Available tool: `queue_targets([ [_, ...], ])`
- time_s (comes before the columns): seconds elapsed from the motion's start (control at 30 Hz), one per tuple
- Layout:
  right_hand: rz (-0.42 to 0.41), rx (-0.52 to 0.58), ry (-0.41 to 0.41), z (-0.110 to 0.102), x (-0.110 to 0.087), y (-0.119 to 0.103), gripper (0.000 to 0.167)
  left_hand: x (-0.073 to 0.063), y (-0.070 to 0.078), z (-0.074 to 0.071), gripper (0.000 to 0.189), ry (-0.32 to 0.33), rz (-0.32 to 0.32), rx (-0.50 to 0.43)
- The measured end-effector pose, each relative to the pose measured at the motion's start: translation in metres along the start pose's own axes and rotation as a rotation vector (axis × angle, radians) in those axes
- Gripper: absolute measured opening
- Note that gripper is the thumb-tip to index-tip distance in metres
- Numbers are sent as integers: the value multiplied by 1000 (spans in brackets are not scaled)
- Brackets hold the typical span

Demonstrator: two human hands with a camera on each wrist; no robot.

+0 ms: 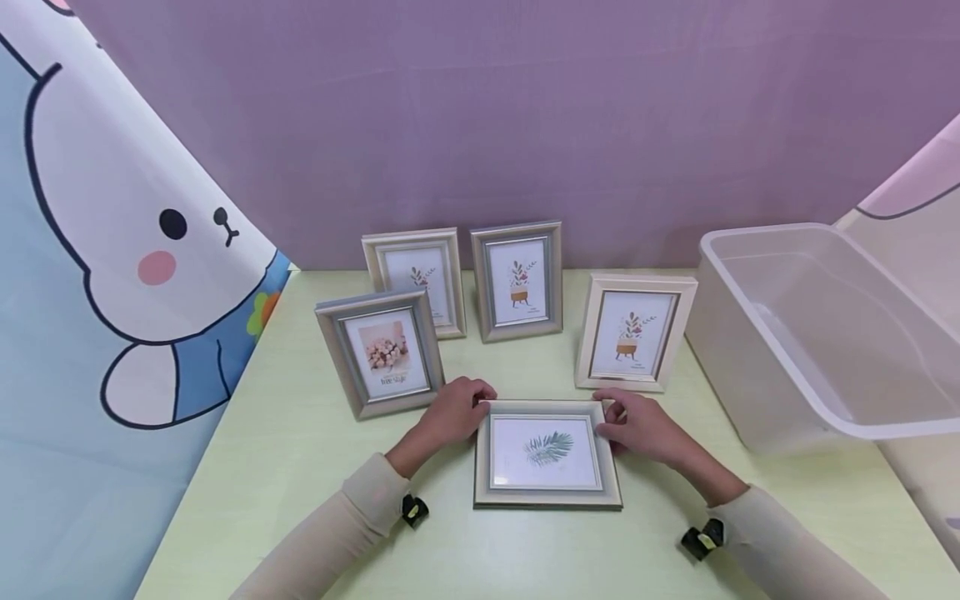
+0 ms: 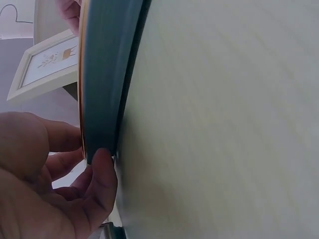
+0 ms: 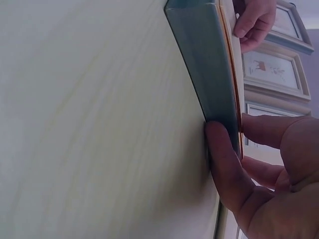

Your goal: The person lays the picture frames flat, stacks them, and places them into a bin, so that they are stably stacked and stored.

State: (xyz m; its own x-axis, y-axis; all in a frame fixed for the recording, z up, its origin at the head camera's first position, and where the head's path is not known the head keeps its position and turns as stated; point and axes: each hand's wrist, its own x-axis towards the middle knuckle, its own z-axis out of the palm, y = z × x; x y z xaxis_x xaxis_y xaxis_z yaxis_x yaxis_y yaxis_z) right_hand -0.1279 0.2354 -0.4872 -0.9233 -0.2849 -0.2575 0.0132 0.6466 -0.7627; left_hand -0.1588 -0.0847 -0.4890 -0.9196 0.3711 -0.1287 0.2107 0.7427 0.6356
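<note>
A picture frame (image 1: 483,467) with a green leaf print lies face up at the table's front middle in the head view. My left hand (image 1: 456,410) grips its far left corner. The far right corner is held by my right hand (image 1: 641,427). Each wrist view shows fingers and thumb pinching the thick dark edge: the left wrist view has the left hand (image 2: 60,189) on the frame's side (image 2: 107,74), and the right wrist view the right hand (image 3: 294,174) on the side (image 3: 207,64). Whether its underside fully touches the table is unclear.
Behind stand several upright frames: a grey one with a flower photo (image 1: 431,379), a cream one (image 1: 456,283), another grey one (image 1: 555,279) and a cream one (image 1: 588,346) with plant prints. A translucent plastic bin (image 1: 757,367) stands at right on the pale table (image 1: 285,467).
</note>
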Motion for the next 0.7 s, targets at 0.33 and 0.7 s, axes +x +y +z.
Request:
queue_targets([
  [0.33,-15,-10,-7,-10,-2,-6,53,-4,7,-8,23,-4,-10,-24],
  [0.7,-129,-90,48,-38,-4,-21,24,1,23,-17,28,45,22,-100],
])
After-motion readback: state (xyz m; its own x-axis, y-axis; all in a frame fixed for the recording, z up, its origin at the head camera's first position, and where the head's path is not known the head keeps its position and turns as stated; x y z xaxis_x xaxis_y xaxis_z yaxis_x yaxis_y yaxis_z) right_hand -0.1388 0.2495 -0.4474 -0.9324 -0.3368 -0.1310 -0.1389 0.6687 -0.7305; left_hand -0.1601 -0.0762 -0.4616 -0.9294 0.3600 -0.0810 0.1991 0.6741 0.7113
